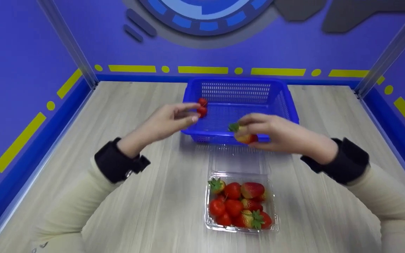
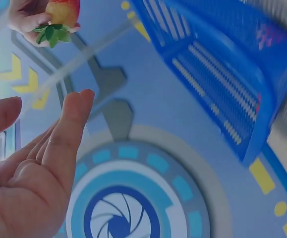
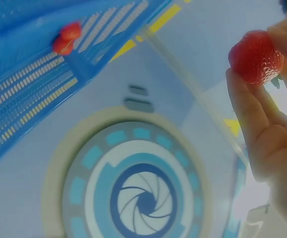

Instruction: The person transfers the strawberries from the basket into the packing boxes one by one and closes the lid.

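My right hand [image 1: 271, 131] pinches a strawberry [image 1: 246, 137] with green leaves over the near rim of the blue basket [image 1: 237, 133]. In the right wrist view that strawberry [image 3: 256, 57] shows its red side between fingers and thumb. My left hand [image 1: 169, 121] hovers at the basket's left side, fingers extended and holding nothing. Two small red fruits [image 1: 201, 111] lie inside the basket at its left end, close to the left fingertips. In front of the basket, a clear plastic box [image 1: 207, 225] holds several strawberries [image 1: 252, 190] and smaller red fruits [image 1: 217, 207].
The clear box's lid [image 1: 239, 163] lies folded back toward the basket. Blue walls [image 1: 223, 58] with yellow markings enclose the wooden table [image 1: 146, 196] at the back and both sides.
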Demonstrator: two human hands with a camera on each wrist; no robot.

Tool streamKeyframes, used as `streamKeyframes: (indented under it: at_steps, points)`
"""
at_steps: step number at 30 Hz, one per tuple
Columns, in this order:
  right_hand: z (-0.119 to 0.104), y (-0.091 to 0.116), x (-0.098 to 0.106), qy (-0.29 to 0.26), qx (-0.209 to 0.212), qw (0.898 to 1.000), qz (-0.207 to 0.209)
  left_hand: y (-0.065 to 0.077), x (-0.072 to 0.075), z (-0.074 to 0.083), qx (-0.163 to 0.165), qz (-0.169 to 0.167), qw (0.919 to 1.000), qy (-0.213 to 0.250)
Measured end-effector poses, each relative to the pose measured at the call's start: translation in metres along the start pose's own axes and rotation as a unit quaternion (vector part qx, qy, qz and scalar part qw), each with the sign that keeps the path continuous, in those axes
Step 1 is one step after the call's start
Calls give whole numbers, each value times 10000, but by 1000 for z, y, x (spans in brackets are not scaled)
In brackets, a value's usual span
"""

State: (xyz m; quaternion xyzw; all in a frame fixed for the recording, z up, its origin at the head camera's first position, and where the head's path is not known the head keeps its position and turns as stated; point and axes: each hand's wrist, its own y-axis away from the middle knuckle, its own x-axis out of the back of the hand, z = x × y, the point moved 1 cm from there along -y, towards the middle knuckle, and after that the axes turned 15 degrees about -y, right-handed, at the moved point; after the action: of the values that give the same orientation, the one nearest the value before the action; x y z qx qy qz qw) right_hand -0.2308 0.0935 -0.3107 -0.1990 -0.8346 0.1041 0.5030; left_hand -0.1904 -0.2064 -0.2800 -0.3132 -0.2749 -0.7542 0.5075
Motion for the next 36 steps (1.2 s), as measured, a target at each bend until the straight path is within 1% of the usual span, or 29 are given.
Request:
streamKeyframes:
  at_steps: [3, 6, 10, 14, 17, 20, 22, 23, 27, 29, 33, 34, 36]
  points:
    - [-11, 15, -10, 6, 284, 9996, 40, 14, -15, -5, -10, -141, 9999, 58]
    - [-19, 30, -21, -170, 315, 9994, -21, 24, -33, -12, -55, -315, 9994, 146]
    - [-27, 46, -37, -488, 92, 9985, -226, 33, -56, -22, -138, -542, 9981, 256]
    - [-34, 59, -52, -637, -20, 9973, -377, 40, -75, -33, -165, -685, 9970, 332]
    - [-37, 66, -62, -809, -175, 9953, -493, 46, -90, -42, -49, -732, 9963, 440]
    - [-38, 73, -70, -1041, -530, 9910, -647, 51, -106, -52, 155, -772, 9950, 609]
    - [-39, 78, -76, -1099, -735, 9886, -715, 53, -117, -58, 289, -823, 9934, 739]
    - [-39, 81, -79, -1087, -761, 9886, -715, 54, -122, -60, 349, -855, 9923, 820]
    - [-38, 91, -93, -910, -692, 9915, -622, 55, -141, -69, 602, -943, 9876, 1099]
    - [-38, 94, -100, -832, -738, 9920, -589, 54, -147, -73, 681, -941, 9868, 1126]
    - [-37, 101, -111, -774, -1072, 9893, -613, 51, -156, -77, 812, -1003, 9850, 1144]
    - [-37, 102, -113, -728, -1079, 9897, -603, 50, -159, -77, 844, -1027, 9845, 1142]
    - [-36, 104, -118, -561, -947, 9927, -503, 49, -162, -77, 910, -1081, 9828, 1192]
